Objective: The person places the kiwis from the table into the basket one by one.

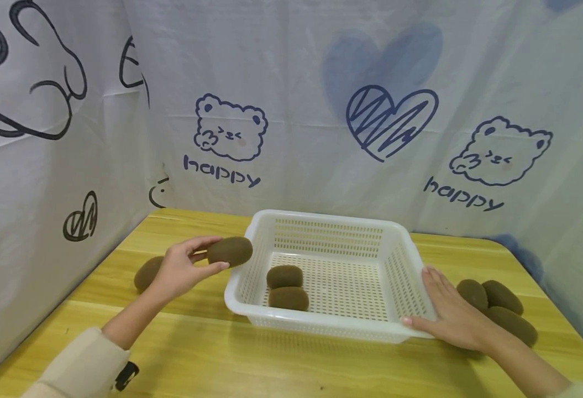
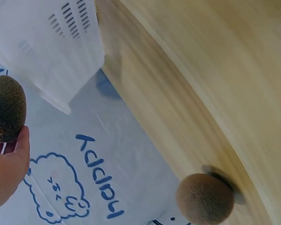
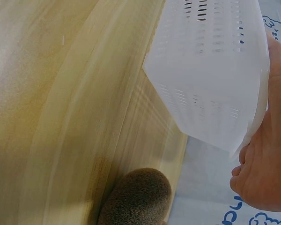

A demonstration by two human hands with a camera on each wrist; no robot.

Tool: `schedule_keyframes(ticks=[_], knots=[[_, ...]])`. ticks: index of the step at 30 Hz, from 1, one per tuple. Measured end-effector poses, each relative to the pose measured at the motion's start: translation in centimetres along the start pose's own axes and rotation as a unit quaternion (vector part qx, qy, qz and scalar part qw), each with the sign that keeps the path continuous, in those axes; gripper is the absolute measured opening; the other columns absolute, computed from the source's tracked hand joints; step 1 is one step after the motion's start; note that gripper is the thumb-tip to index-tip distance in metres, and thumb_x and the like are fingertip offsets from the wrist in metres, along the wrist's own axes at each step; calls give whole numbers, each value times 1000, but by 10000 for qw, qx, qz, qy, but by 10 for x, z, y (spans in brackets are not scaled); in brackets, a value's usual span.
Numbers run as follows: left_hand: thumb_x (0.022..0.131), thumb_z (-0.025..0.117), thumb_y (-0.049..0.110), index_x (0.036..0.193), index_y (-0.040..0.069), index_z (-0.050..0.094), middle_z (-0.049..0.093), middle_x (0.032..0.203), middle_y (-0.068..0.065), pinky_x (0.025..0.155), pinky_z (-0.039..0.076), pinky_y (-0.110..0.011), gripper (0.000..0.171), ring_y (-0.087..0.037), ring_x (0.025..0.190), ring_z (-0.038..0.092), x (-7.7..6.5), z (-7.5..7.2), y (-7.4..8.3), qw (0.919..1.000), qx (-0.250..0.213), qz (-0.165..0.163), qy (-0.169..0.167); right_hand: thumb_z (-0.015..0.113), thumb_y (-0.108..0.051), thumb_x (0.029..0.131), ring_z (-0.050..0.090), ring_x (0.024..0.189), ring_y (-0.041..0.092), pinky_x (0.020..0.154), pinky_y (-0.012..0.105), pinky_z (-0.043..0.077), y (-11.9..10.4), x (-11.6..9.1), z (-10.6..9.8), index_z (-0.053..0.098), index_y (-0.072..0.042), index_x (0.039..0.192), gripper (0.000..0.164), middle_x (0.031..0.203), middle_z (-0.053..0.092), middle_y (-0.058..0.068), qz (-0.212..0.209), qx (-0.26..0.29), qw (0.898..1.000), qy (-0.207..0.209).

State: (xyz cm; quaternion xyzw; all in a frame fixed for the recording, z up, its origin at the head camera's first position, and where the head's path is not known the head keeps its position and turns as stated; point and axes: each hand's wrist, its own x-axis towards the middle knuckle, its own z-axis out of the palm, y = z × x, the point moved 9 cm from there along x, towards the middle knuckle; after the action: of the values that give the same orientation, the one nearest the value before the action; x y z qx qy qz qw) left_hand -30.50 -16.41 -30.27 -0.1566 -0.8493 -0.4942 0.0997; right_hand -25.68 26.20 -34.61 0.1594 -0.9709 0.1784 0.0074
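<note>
Kiwi (image 1: 230, 251) is being held in the air just beside the left rim of the white basket (image 1: 321, 325), the landmark for all positions below. The left hand (image 1: 182, 271) is gripping this fruit between its thumb and fingers. Two kiwis (image 1: 288, 299) are lying inside the basket, toward its left wall, one directly behind the other and touching. The right hand (image 1: 452, 315) is resting on the right rim; its fingers are extending along that rim, and its thumb is pressing near the front right corner. A single kiwi (image 2: 205, 199) is lying left of the basket, partly hidden behind the left hand in the head view. A cluster of kiwis (image 1: 504, 297) is lying right of the basket, near the right hand; at least three are showing. The wooden surface (image 1: 291, 367) is supporting the basket and the loose fruit. Behind the basket, a pale cloth (image 1: 301, 160) is hanging, bearing bear drawings, hearts and the word "happy".
</note>
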Motion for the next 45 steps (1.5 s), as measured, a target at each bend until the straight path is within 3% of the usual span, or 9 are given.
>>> schedule_keyframes(ticks=[10,27,34,38,42,45], knots=[[76,75,5,118,-6,59,59,121,-21,89,52,-31,47,-34,110,59,3,36,18,9986,-317,287,-300,63,-49,80,9,137,51,106,66,15,0,-1,-1,5,13,143,106,149,4,35,54,40,10000,-5],[74,76,6,114,-6,62,63,115,-20,83,55,-27,44,-29,101,63,9,106,52,9911,-464,873,-891,63,-49,80,9,137,51,106,67,15,0,0,0,6,13,144,106,150,4,35,45,-20,10000,15],[76,75,11,115,-5,61,64,114,-19,80,56,-24,44,-28,99,64,11,134,62,9849,-95,1195,-1252,63,-49,80,8,137,50,107,66,15,0,0,0,6,12,144,106,150,4,34,37,26,10000,-3],[78,74,12,118,-5,60,63,115,-19,79,56,-26,45,-28,99,64,13,153,67,9798,31,1186,-1609,63,-49,80,8,137,51,106,67,15,0,1,0,6,13,144,106,150,4,35,48,26,10000,-33],[78,74,13,117,-6,59,64,113,-18,79,56,-28,45,-25,98,64,14,171,76,9712,407,1290,-1963,63,-49,80,8,137,51,106,67,14,0,1,0,5,12,144,106,150,3,34,62,66,9999,-53],[79,73,15,117,-5,60,66,111,-16,76,54,-23,45,-21,94,63,15,185,79,9611,843,1355,-2252,63,-49,80,7,138,50,107,66,13,0,1,0,5,12,144,106,150,3,34,58,96,9999,-53]])
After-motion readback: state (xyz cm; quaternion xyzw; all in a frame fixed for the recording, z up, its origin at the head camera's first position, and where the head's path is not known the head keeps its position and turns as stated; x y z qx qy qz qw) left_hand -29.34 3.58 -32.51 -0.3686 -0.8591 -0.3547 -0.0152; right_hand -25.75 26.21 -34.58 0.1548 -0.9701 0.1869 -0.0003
